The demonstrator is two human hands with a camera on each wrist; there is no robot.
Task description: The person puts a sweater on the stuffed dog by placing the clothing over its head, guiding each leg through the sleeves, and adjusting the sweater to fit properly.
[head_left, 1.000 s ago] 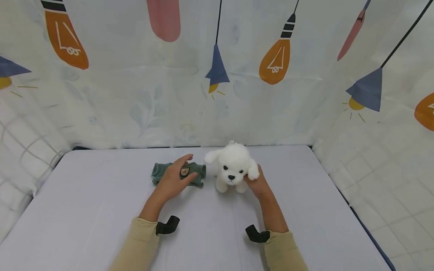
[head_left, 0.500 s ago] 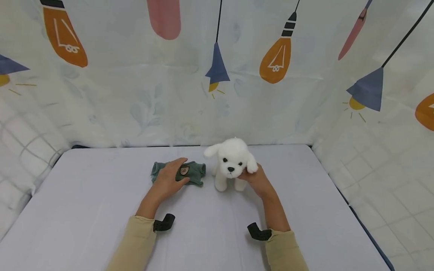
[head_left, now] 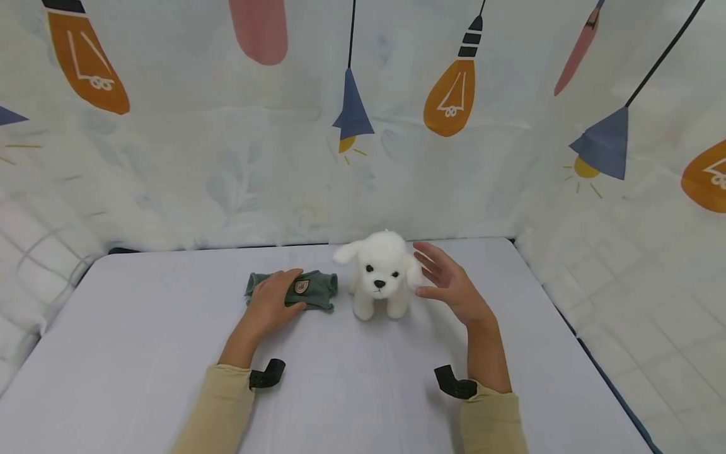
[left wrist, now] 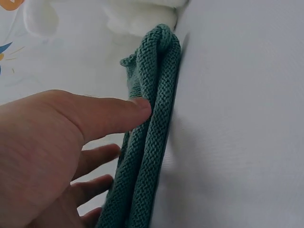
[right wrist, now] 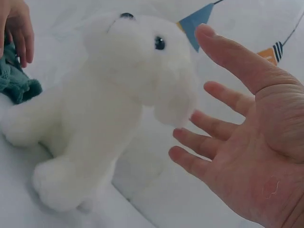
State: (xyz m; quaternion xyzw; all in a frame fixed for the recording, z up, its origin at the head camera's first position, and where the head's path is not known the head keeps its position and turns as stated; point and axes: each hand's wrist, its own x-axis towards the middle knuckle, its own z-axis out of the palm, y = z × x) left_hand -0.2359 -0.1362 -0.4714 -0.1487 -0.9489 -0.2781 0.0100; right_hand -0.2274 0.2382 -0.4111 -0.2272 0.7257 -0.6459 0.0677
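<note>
A white plush dog stands upright on the table, facing the head camera. To its left lies a green knitted doll sweater with a badge on its front. My left hand rests over the sweater's left part; in the left wrist view its thumb touches the knitted edge, while the other fingers spread along the far side. Fingers loosely spread, my right hand is beside the dog's right-hand ear. From the right wrist view, the palm faces the dog and grips nothing.
The white-covered table reaches back to a patterned curtain printed with lamps and bulbs. More curtain hangs at both sides. A black camera mount sits on each wrist, near the sleeves.
My right hand has let go of the dog and moved off to the right, its fingers spreading. My left hand has lowered onto the sweater. The head view has shifted slightly.
</note>
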